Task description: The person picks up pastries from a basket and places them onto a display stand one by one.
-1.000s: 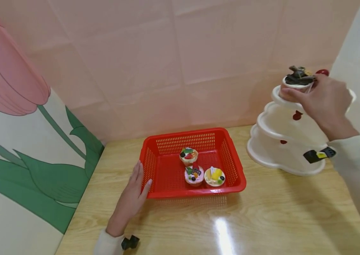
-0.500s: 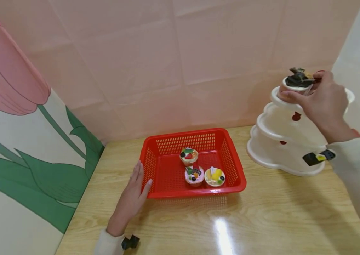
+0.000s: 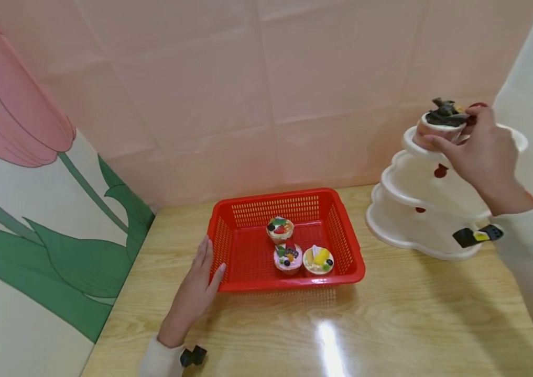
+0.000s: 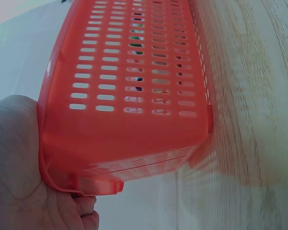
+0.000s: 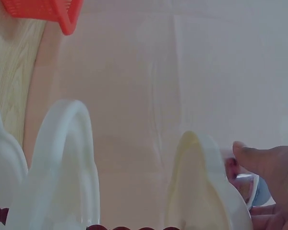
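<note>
The wooden surface lay below the right hand; close to it stood the white tiered stand. The red basket touched the straight-fingered left hand. The right hand gripped a dark-topped cupcake at the stand's top.

The right grip is raised on an outstretched arm, fingers curled; the left grip is held lower, fingers straightened.
</note>
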`<state>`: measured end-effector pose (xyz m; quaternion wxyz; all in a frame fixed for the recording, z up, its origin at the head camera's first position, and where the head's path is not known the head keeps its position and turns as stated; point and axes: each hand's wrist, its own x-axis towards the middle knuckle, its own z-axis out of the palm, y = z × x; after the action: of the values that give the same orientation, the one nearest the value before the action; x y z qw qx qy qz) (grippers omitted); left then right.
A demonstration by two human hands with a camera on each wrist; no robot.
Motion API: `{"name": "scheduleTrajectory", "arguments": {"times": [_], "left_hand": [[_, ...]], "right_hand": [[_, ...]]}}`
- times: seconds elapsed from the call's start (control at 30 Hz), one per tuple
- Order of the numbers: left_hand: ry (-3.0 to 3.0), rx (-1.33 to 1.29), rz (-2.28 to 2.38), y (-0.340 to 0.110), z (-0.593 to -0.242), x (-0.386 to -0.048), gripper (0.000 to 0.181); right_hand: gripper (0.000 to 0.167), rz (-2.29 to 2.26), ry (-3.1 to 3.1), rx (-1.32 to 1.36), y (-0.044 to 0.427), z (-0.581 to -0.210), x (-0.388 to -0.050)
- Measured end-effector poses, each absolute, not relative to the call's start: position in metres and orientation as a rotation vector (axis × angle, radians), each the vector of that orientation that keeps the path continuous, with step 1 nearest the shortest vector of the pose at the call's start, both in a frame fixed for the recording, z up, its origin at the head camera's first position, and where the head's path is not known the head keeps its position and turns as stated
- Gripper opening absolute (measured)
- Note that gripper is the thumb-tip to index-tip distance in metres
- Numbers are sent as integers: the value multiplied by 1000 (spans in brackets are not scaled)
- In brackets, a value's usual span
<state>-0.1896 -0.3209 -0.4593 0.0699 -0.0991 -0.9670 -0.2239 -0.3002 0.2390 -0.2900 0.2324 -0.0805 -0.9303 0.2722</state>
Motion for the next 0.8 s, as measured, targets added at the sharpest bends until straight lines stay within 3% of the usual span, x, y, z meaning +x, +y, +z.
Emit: {"name": "scheduleTrajectory", "arguments": {"times": [0.3,0.67,0.8], "left_hand": [[-2891,-326,-696,-318,-457,-190,80],[-2892,-331,-664,-325,-459,-190,75],[-2896,-339,-666,-326,-459,-189,75]], "right_hand": [[95,750,-2576,-210,244,-291,-285],[60,533,-2218,-77,212,-309,-261],[56,562,-2135,0,196,-307,-250]]}}
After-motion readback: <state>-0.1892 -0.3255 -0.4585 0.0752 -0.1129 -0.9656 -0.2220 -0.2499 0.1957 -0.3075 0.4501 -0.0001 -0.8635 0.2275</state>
